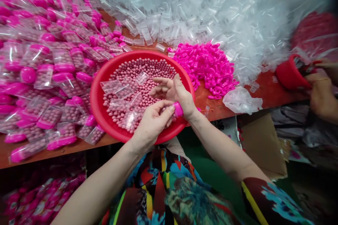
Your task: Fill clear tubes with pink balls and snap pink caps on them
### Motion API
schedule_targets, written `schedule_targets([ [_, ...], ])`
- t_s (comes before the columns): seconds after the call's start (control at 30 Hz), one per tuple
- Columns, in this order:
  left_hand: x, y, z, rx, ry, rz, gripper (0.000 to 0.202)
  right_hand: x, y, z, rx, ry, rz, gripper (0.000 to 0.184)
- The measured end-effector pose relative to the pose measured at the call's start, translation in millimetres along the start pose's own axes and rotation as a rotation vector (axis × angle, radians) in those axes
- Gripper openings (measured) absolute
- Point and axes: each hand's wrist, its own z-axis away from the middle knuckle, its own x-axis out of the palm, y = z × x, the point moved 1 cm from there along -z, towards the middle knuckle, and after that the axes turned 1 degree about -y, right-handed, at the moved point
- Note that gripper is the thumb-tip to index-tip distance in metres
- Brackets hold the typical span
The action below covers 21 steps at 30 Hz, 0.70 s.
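Observation:
My left hand (pixel 154 121) is closed around a small clear plastic container with a bright pink cap (pixel 177 109), its capped end pointing right. My right hand (pixel 179 93) has its fingers stretched out and apart, and its palm lies against or very near the cap; contact is hard to tell. Both hands are over the right side of a red basin (pixel 95 112). Inside the basin lie many small pink balls (pixel 124 72) and several clear plastic containers (pixel 124 91). My left fingers hide most of the held container's body.
Filled pink-capped containers (pixel 63 89) are heaped at left. Loose pink caps (pixel 204 65) lie right of the basin, with clear empty containers (pixel 169 10) piled behind. Another person's hand (pixel 320 88) is at a red bowl (pixel 292 74) far right. A cardboard box (pixel 260 144) stands below the table.

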Motion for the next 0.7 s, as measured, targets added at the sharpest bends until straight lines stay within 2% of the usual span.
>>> schedule_targets([
  [0.13, -0.9, -3, -1, 0.068, 0.102, -0.045, 0.017, -1, 1, -3, 0.003, -0.022, 0.181, 0.077],
  [0.23, -3.0, -7, -4, 0.039, 0.195, 0.019, 0.018, -2, 5, -10, -0.121, 0.140, 0.405, 0.076],
  [0.3, -4.6, -8, -7, -0.046, 0.206, 0.119, 0.020, -4, 8, -17, -0.192, 0.262, 0.489, 0.075],
  [0.37, -6.8, -8, -12, -0.098, 0.198, 0.239, 0.022, -7, 9, -24, -0.202, 0.323, 0.496, 0.079],
  [0.47, -11.9, -4, -16, 0.002, 0.271, 0.360, 0.023, -14, 1, -23, -0.262, 0.366, 0.508, 0.078],
  [0.5, -13.7, -3, -17, 0.051, 0.308, 0.382, 0.022, -15, -3, -17, -0.309, 0.343, 0.557, 0.071],
  [0.57, -16.3, -1, -17, 0.105, 0.345, 0.409, 0.021, -16, -9, 0, -0.393, 0.208, 0.750, 0.058],
  [0.63, -17.0, -1, -17, 0.110, 0.344, 0.418, 0.023, -14, -8, 18, -0.438, 0.049, 1.043, 0.077],
  [0.7, -16.5, -3, -17, 0.117, 0.335, 0.406, 0.025, -10, -4, 30, -0.462, 0.014, 1.312, 0.087],
])
